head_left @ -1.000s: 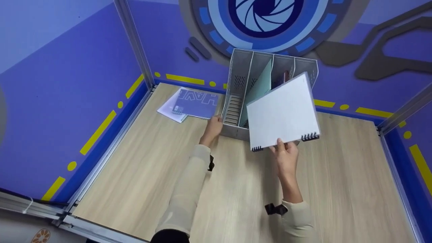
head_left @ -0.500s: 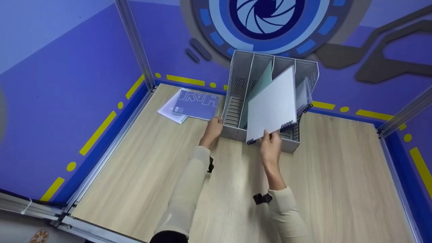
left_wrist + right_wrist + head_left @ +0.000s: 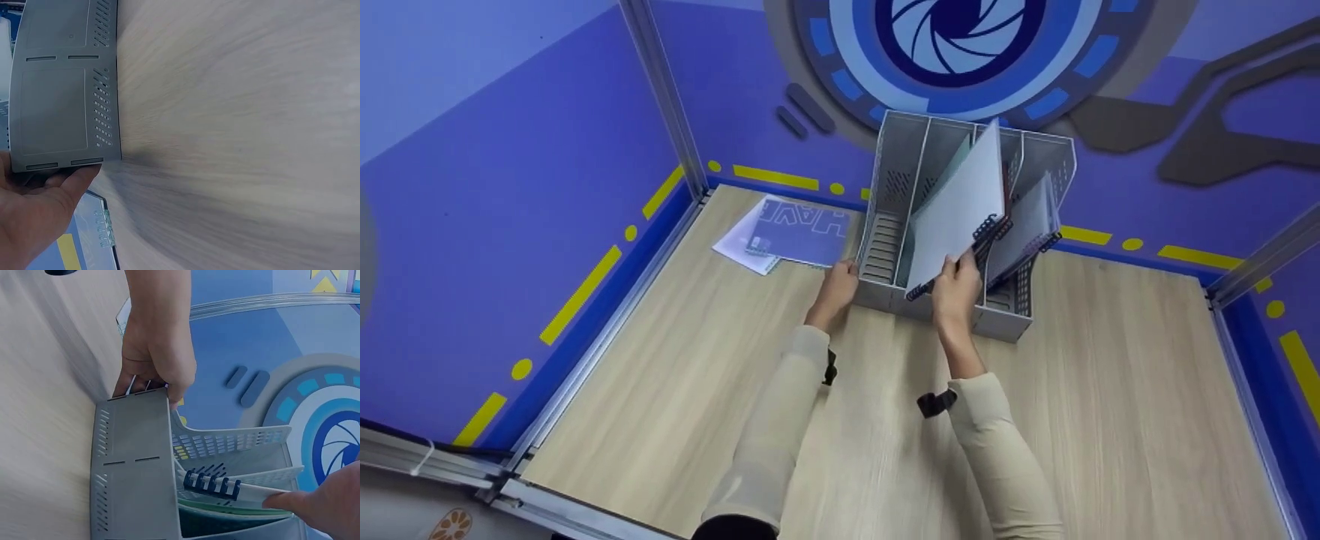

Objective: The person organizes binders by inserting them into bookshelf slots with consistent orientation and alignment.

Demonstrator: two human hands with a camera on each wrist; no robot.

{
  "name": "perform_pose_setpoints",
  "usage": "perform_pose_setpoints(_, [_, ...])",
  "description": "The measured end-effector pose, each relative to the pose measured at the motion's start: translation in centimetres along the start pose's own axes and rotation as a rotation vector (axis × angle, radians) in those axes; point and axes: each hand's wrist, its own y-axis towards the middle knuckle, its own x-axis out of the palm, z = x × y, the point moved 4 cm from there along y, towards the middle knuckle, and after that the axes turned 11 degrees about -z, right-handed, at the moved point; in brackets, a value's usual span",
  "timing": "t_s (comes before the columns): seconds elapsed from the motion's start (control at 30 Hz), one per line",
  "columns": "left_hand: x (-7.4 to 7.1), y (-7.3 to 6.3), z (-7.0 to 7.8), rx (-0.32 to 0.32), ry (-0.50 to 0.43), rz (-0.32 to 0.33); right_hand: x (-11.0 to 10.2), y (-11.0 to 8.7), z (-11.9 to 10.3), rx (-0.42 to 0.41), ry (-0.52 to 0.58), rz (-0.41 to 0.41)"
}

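A white spiral-bound notebook (image 3: 960,210) with black coils slants over the middle compartments of a grey file organizer (image 3: 900,300). My right hand (image 3: 958,292) pinches its lower coil-side edge, seen in the right wrist view as a hand (image 3: 323,503) beside the black coil (image 3: 211,485). Which compartment its lower part sits in, I cannot tell. My left hand (image 3: 835,289) grips the organizer's front left corner, thumb along the front face in the left wrist view. A green folder (image 3: 242,509) stands in the organizer, mostly hidden behind the notebook. Another coil-bound notebook (image 3: 1027,225) leans farther right.
Left of the organizer, a purple notebook with large outlined letters (image 3: 802,232) overlaps a pale notebook (image 3: 742,244) on the wooden table (image 3: 660,360). Blue-purple panels (image 3: 510,187) border the table at the back and sides, joined by metal posts (image 3: 656,90).
My right hand has carried the white notebook left and away from me, turning it more edge-on over the organizer. The notebook on the right has come into view. My left hand stays on the corner.
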Motion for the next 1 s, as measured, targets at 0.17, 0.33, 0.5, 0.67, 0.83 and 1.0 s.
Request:
perform_pose_setpoints(0.17, [0.1, -0.2, 0.1, -0.03, 0.007, -0.003, -0.6, 0.1, -0.1, 0.012, 0.11, 0.008])
perform_pose_setpoints(0.33, [0.0, -0.4, 0.0, -0.05, 0.004, 0.026, -0.9, 0.0, -0.1, 0.013, 0.113, 0.056])
perform_pose_setpoints(0.5, [-0.2, -0.1, 0.2, -0.037, -0.048, 0.023, -0.5, 0.7, -0.1, -0.024, 0.027, 0.086])
perform_pose_setpoints(0.67, [0.0, 0.3, 0.8, -0.039, -0.111, 0.027, 0.2, 2.3, -0.1, -0.049, -0.04, 0.07])
perform_pose_setpoints(0.83, [0.5, 0.0, 0.8, -0.048, -0.146, 0.025, 1.0, 3.2, 0.3, -0.078, -0.114, 0.106])
perform_pose_setpoints(1.0, [0.2, -0.6, 0.0, -0.05, -0.179, 0.042, 3.2, 3.9, 0.9, -0.176, -0.139, 0.148])
